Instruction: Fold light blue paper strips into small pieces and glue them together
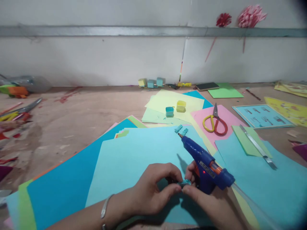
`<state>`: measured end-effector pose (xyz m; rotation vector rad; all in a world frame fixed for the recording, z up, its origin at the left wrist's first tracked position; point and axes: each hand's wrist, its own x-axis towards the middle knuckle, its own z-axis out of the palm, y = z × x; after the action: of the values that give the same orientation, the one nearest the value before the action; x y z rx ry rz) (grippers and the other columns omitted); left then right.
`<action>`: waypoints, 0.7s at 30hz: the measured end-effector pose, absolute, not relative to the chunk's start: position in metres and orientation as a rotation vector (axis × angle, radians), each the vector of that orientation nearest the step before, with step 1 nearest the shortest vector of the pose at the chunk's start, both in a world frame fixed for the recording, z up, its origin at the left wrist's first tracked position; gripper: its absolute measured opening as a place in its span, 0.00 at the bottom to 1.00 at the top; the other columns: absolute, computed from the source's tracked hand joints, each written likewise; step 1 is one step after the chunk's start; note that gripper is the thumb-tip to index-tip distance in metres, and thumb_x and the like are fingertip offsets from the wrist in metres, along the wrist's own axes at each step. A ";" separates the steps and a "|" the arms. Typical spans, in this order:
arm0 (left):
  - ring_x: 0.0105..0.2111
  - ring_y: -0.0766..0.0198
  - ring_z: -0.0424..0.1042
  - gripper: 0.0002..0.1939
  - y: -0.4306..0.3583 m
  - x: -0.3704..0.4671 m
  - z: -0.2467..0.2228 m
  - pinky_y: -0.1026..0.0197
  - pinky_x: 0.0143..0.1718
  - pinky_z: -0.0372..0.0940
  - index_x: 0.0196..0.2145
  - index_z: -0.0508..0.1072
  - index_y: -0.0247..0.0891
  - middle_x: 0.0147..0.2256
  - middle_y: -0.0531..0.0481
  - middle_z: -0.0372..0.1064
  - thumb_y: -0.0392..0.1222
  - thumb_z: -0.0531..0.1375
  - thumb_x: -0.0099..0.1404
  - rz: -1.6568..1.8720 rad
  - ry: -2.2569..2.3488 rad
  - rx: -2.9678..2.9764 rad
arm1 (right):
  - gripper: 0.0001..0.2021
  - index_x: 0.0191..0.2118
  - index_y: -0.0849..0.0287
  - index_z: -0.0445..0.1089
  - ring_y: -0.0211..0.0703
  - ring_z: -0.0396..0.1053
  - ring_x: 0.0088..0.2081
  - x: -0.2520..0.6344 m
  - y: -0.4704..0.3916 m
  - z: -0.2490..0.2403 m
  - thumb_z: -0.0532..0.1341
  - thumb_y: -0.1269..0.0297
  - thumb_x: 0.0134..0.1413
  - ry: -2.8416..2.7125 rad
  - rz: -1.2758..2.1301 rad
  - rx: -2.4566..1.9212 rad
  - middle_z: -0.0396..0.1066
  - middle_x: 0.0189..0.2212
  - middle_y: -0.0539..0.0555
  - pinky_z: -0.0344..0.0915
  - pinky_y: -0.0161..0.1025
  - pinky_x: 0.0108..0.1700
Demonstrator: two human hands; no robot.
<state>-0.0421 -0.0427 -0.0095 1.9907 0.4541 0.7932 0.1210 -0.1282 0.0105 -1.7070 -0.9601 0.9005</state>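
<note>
While the small teal paper pc (185, 183) is held over the light-blue sheet (134, 150), long axis approx L–R, L hand (153, 188) pinches its left end, R hand (208, 203) its right (also hooked round the blue glue gun (203, 164), nozzle slanting fwd-left, clear of the pc); neither's nearer.

Pink pompom (250, 16) beside red pompom (224, 19)
</note>
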 end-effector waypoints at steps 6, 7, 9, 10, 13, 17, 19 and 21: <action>0.25 0.67 0.72 0.01 -0.043 -0.041 -0.009 0.69 0.30 0.65 0.33 0.72 0.35 0.27 0.49 0.75 0.34 0.60 0.62 0.809 0.431 2.021 | 0.09 0.34 0.56 0.72 0.42 0.75 0.30 0.127 -0.126 0.007 0.64 0.63 0.42 -1.088 1.011 -1.752 0.75 0.27 0.48 0.74 0.34 0.33; 0.25 0.67 0.72 0.01 -0.043 -0.041 -0.008 0.69 0.30 0.65 0.33 0.72 0.36 0.27 0.49 0.75 0.34 0.60 0.62 0.815 0.430 2.040 | 0.09 0.34 0.56 0.72 0.42 0.76 0.30 0.128 -0.126 0.005 0.63 0.62 0.43 -1.099 1.009 -1.758 0.76 0.28 0.49 0.74 0.34 0.34; 0.25 0.67 0.72 0.02 -0.043 -0.041 -0.008 0.69 0.30 0.65 0.33 0.71 0.36 0.27 0.49 0.76 0.32 0.59 0.62 0.831 0.422 2.085 | 0.10 0.35 0.57 0.73 0.43 0.76 0.31 0.129 -0.127 0.001 0.63 0.62 0.43 -1.111 0.988 -1.796 0.76 0.28 0.50 0.74 0.35 0.35; 0.25 0.67 0.72 0.03 -0.043 -0.041 -0.007 0.69 0.30 0.65 0.33 0.71 0.37 0.27 0.50 0.76 0.32 0.59 0.62 0.840 0.412 2.113 | 0.10 0.35 0.57 0.73 0.44 0.77 0.31 0.129 -0.127 0.000 0.63 0.61 0.42 -1.116 0.961 -1.822 0.77 0.28 0.50 0.74 0.35 0.35; 0.25 0.66 0.72 0.05 -0.044 -0.042 -0.008 0.67 0.30 0.65 0.36 0.71 0.39 0.27 0.50 0.75 0.31 0.58 0.62 0.870 0.392 2.208 | 0.10 0.33 0.56 0.74 0.46 0.77 0.32 0.128 -0.128 -0.001 0.64 0.61 0.42 -1.132 0.899 -1.866 0.77 0.28 0.51 0.75 0.36 0.33; 0.25 0.65 0.72 0.05 -0.046 -0.043 -0.010 0.67 0.30 0.64 0.37 0.70 0.39 0.28 0.51 0.75 0.32 0.58 0.63 0.878 0.473 2.265 | 0.08 0.32 0.55 0.75 0.46 0.77 0.29 0.122 -0.129 0.001 0.65 0.60 0.42 -1.066 0.748 -1.851 0.77 0.26 0.51 0.75 0.36 0.31; 0.25 0.65 0.72 0.04 -0.047 -0.043 -0.011 0.67 0.29 0.64 0.36 0.70 0.39 0.28 0.50 0.75 0.33 0.58 0.64 0.840 0.497 2.256 | 0.08 0.31 0.55 0.74 0.44 0.75 0.26 0.120 -0.129 0.000 0.65 0.60 0.42 -1.080 0.691 -1.850 0.76 0.24 0.50 0.74 0.36 0.28; 0.26 0.64 0.72 0.03 -0.046 -0.042 -0.011 0.66 0.30 0.64 0.36 0.72 0.37 0.28 0.50 0.75 0.34 0.58 0.64 0.777 0.483 2.228 | 0.06 0.29 0.55 0.72 0.43 0.74 0.23 0.121 -0.130 -0.001 0.65 0.61 0.41 -1.150 0.710 -1.867 0.74 0.22 0.49 0.73 0.34 0.25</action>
<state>-0.0423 -0.0459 -0.0112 2.2281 0.4829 0.7766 0.1207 -0.1301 -0.0013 -1.8666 -1.1502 0.7100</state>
